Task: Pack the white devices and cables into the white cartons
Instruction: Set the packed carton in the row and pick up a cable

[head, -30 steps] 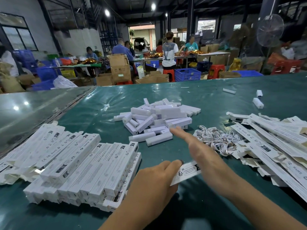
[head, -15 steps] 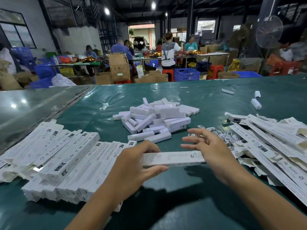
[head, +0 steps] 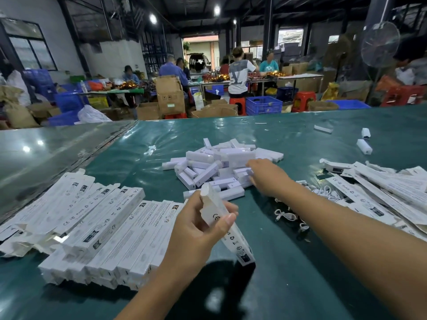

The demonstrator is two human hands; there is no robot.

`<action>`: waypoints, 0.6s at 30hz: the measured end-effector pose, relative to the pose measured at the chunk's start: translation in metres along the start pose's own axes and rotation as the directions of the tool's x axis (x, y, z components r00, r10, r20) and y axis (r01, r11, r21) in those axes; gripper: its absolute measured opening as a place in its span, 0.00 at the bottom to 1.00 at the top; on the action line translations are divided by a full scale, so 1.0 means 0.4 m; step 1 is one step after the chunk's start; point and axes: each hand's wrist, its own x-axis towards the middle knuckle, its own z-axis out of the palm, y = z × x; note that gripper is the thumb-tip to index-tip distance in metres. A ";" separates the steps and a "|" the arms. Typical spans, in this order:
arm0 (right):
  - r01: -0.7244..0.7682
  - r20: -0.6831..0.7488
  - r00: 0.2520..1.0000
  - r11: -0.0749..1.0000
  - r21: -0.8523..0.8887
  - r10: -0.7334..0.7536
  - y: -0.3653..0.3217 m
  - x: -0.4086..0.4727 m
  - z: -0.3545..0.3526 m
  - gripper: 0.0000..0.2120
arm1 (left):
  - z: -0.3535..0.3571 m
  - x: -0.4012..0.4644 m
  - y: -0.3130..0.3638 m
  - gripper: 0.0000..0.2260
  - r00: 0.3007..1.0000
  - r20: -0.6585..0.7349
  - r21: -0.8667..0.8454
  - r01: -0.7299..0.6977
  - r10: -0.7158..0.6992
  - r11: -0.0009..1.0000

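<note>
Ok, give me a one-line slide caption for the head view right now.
Left hand holds a long white carton tilted while right hand reaches into the pile of white block-shaped devices.

White cartons (head: 97, 229) with black print, white devices (head: 221, 162), white cables (head: 323, 190), dark green table (head: 300, 273)

carton (head: 221, 218), level across both hands half a second ago, now stands tilted, near end down by the table, far end up, held by the left hand (head: 198, 229) alone. right hand (head: 265, 175) has let go and reached forward onto the pile of white devices (head: 221, 165), fingers touching one.
</note>
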 end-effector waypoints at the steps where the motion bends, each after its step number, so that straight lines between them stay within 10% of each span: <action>1: 0.014 0.012 1.000 0.998 -0.068 -0.013 0.005 0.021 0.011 0.14 | 0.001 -0.001 -0.002 0.12 1.000 0.014 0.003 0.000 0.000 1.000; 7: 0.087 -0.001 0.996 0.973 -0.212 -0.089 0.023 0.033 0.013 0.11 | -0.006 0.003 -0.007 0.17 0.998 -0.011 0.117 -0.059 0.060 0.991; 11: 0.028 -0.226 0.973 0.943 0.332 0.051 -0.005 -0.077 -0.064 0.11 | 0.007 -0.001 -0.019 0.18 1.000 -0.001 0.153 -0.009 0.009 0.988; 15: -0.020 -0.076 0.975 0.424 0.906 0.208 -0.046 -0.247 -0.124 0.11 | 0.024 -0.006 -0.011 0.19 0.990 0.127 0.088 0.046 -0.057 0.995; 18: -0.197 0.207 0.969 -0.084 0.977 0.133 -0.068 -0.339 -0.119 0.16 | 0.028 -0.007 -0.006 0.18 0.967 0.231 0.123 0.077 -0.104 0.989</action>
